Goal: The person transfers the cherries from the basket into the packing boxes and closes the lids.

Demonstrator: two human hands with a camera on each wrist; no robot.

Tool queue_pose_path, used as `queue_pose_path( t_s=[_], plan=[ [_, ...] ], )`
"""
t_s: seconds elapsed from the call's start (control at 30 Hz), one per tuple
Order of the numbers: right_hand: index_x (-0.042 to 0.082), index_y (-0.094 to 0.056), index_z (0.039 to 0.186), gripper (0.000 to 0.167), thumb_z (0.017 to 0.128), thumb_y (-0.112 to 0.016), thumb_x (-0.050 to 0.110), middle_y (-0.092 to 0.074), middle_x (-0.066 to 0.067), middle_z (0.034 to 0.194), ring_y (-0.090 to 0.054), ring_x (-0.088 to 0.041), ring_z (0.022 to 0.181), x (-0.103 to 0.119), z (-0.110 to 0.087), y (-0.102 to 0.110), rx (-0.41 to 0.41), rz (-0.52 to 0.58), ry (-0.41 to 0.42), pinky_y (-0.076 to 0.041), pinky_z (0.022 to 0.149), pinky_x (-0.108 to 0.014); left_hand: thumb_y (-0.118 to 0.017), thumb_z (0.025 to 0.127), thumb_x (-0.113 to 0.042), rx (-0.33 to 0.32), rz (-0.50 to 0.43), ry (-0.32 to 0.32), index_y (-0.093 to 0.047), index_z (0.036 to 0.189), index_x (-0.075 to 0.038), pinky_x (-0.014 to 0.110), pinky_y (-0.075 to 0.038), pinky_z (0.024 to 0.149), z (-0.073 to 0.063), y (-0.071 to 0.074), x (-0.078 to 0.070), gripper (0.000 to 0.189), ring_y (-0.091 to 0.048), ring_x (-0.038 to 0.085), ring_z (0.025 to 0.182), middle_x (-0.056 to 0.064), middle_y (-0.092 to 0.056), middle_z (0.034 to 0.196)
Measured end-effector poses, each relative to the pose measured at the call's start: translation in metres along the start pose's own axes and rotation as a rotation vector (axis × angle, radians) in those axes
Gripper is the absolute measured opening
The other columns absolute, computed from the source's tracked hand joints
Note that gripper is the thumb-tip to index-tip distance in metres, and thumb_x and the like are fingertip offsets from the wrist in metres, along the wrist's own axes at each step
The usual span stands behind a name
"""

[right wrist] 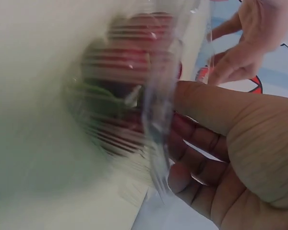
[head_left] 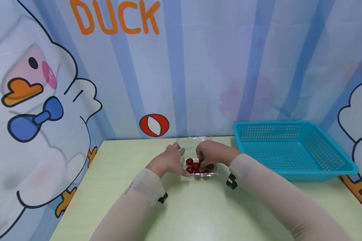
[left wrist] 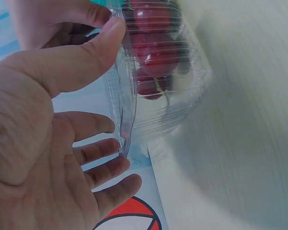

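Observation:
A clear plastic clamshell box (head_left: 211, 174) holding several dark red cherries (head_left: 195, 165) stands on the table, its lid (head_left: 193, 142) raised at the back. My left hand (head_left: 169, 160) is at the box's left end, fingers spread and nearly straight. In the left wrist view its thumb (left wrist: 103, 40) rests at the rim. My right hand (head_left: 212, 152) reaches down into the box from the right, fingers curled and tips around a cherry among the others. In the right wrist view the rim and ribbed wall partly hide those fingertips. A green stem (right wrist: 103, 96) shows through the wall.
A blue perforated plastic basket (head_left: 295, 175) stands at the right rear of the pale yellow table (head_left: 193, 214). Behind the table hangs a striped blue cloth (head_left: 199, 73) with duck prints, right at the back edge.

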State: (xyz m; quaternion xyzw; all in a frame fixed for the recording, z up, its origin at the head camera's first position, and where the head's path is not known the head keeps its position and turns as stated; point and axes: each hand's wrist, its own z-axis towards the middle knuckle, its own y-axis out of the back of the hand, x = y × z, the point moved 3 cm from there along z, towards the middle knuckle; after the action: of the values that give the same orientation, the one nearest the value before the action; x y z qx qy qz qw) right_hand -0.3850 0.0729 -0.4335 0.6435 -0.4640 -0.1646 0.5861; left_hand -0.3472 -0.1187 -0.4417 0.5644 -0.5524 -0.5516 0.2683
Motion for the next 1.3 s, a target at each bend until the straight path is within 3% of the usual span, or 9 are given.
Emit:
queue_pose_path(
  t_s=[0.23,0.33,0.63,0.73,0.87,1.07,1.2,1.3],
  plan=[
    [0.019,-0.08,0.09,0.015,0.099,-0.09,0.013,-0.077,0.006,0.088,-0.07,-0.011,0.08,0.003,0.0,-0.005,-0.025,-0.032,0.039,-0.067,0.084,-0.032,-0.101,0.085,-0.048,0.0,0.011,-0.009,-0.045,0.175,-0.011,0.055,-0.059,0.119,-0.001,0.002,0.0,0.111,-0.041,0.033,0.156,0.013,-0.042,0.175],
    [0.018,-0.08,0.092,0.013,0.103,-0.086,0.017,-0.076,0.005,0.088,-0.069,-0.012,0.079,0.002,-0.001,-0.003,-0.082,-0.03,0.027,-0.065,0.082,-0.032,-0.101,0.085,-0.047,-0.004,0.004,-0.017,-0.045,0.175,-0.01,0.055,-0.058,0.121,-0.002,0.003,0.001,0.112,-0.041,0.033,0.155,0.014,-0.042,0.174],
    [0.008,-0.081,0.116,0.028,0.114,-0.07,0.033,-0.078,-0.006,0.103,-0.069,-0.021,0.088,-0.015,-0.014,-0.008,-0.358,0.221,-0.213,-0.064,0.079,-0.038,-0.102,0.082,-0.055,-0.001,-0.035,-0.033,-0.046,0.175,-0.015,0.058,-0.055,0.124,-0.002,-0.006,0.009,0.116,-0.043,0.034,0.157,0.013,-0.044,0.174],
    [0.009,-0.08,0.123,0.031,0.114,-0.068,0.036,-0.079,-0.011,0.112,-0.071,-0.026,0.096,-0.02,-0.015,-0.013,-0.443,0.284,-0.27,-0.065,0.086,-0.045,-0.099,0.084,-0.059,-0.006,-0.024,-0.034,-0.046,0.175,-0.019,0.06,-0.055,0.123,-0.003,-0.007,0.012,0.113,-0.043,0.034,0.157,0.012,-0.045,0.174],
    [0.007,-0.075,0.142,0.042,0.115,-0.065,0.038,-0.078,-0.018,0.13,-0.074,-0.035,0.115,-0.026,-0.015,-0.019,-0.505,0.332,-0.305,-0.064,0.1,-0.054,-0.085,0.096,-0.065,-0.026,-0.001,-0.041,-0.046,0.175,-0.019,0.06,-0.056,0.122,-0.003,-0.007,0.014,0.099,-0.045,0.036,0.156,0.014,-0.045,0.174],
    [0.005,-0.059,0.163,0.057,0.116,-0.062,0.039,-0.069,-0.026,0.154,-0.068,-0.045,0.139,-0.034,-0.015,-0.018,-0.534,0.406,-0.318,-0.058,0.115,-0.063,-0.063,0.114,-0.056,-0.123,-0.034,-0.022,-0.055,0.168,-0.007,0.058,-0.049,0.13,-0.001,0.004,0.02,0.073,-0.051,0.039,0.156,0.021,-0.054,0.169],
    [0.003,-0.051,0.168,0.064,0.118,-0.057,0.041,-0.057,-0.026,0.168,-0.056,-0.049,0.155,-0.035,-0.014,-0.017,-0.536,0.433,-0.341,-0.049,0.127,-0.066,-0.059,0.118,-0.046,-0.164,-0.057,0.042,-0.061,0.161,0.0,0.056,-0.047,0.132,0.0,0.012,0.028,0.063,-0.057,0.04,0.153,0.023,-0.06,0.162],
    [0.001,-0.045,0.171,0.067,0.119,-0.052,0.043,-0.052,-0.027,0.173,-0.05,-0.051,0.16,-0.036,-0.015,-0.019,-0.528,0.371,-0.386,-0.043,0.132,-0.066,-0.059,0.119,-0.042,-0.17,-0.085,0.087,-0.064,0.157,0.003,0.056,-0.049,0.13,0.003,0.013,0.033,0.059,-0.061,0.04,0.15,0.023,-0.064,0.159]
  ],
)
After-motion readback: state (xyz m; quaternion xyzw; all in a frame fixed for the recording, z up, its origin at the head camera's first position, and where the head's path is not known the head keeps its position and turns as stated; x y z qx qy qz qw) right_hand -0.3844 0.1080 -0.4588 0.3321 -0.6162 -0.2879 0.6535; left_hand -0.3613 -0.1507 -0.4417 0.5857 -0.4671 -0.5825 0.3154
